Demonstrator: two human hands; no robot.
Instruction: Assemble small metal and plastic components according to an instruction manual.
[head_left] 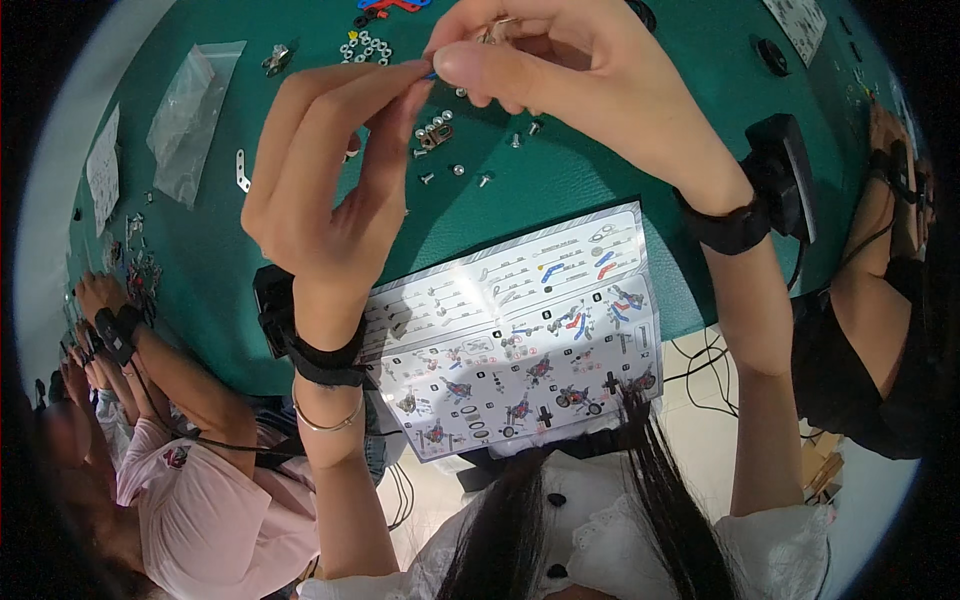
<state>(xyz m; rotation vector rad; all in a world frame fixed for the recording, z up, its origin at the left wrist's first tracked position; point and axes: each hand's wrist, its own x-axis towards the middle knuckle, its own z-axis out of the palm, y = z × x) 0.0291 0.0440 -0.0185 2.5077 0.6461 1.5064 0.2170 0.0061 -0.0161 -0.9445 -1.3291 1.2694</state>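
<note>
a small, smooth-looking blue piece (432, 76), mostly hidden by fingertips, is held above the far part of the green leather-like tabletop (600, 165); only a sliver of it shows, so its full shape cannot be told. the left hand (325, 170) pinches it between thumb and fingers. the right hand (570, 65) has its thumb against the same spot, its other fingers curled around a shiny metal piece (493, 32), partly covered.

counted: one blue piece in the fingers, four round silver beads (437, 122) in a row by one brown-gold metal part (437, 138), and at least five short silver screws (485, 181) scattered nearby. farther out lie one silver angled strip with holes (242, 172), one clear plastic bag (195, 125), one black round wheel (771, 57) and a cluster of silver nuts (368, 48), too crowded to count.

below the hands, one white paper instruction sheet (510, 330) carries a parts list and coloured assembly drawings; much of its lettering is too small to read.
</note>
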